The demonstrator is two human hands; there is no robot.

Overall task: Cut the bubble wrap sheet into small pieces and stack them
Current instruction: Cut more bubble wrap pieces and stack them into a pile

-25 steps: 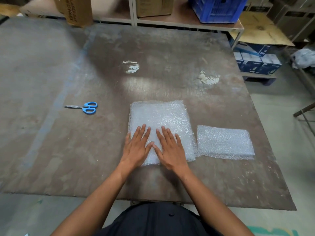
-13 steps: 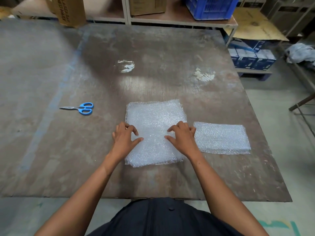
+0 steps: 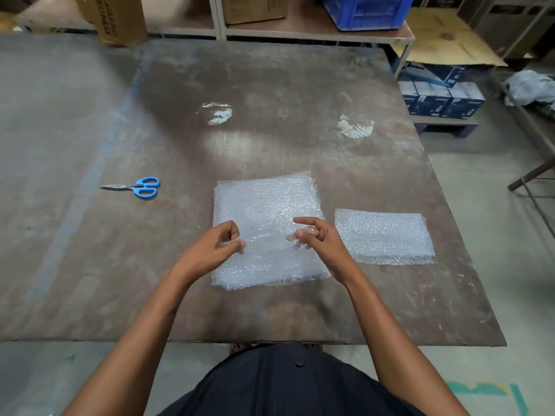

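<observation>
A folded bubble wrap sheet (image 3: 265, 205) lies near the front middle of the worn brown table (image 3: 270, 94). My left hand (image 3: 214, 247) pinches its top layer near the left side. My right hand (image 3: 315, 240) pinches the same layer near the right side, with the index finger sticking out. A smaller stack of bubble wrap pieces (image 3: 383, 235) rests just right of the sheet. Blue-handled scissors (image 3: 136, 187) lie shut on the table to the left, apart from both hands.
Cardboard boxes (image 3: 115, 16) and a blue crate (image 3: 363, 9) stand on the shelf behind the table. Blue cartons (image 3: 440, 96) sit on a low pallet at the right. A metal stand leg (image 3: 531, 175) is at the far right. My dark-clothed body is at the table's front edge.
Both hands lay flat on the sheet, then moved apart and curled. Now each pinches the top layer and lifts it slightly.
</observation>
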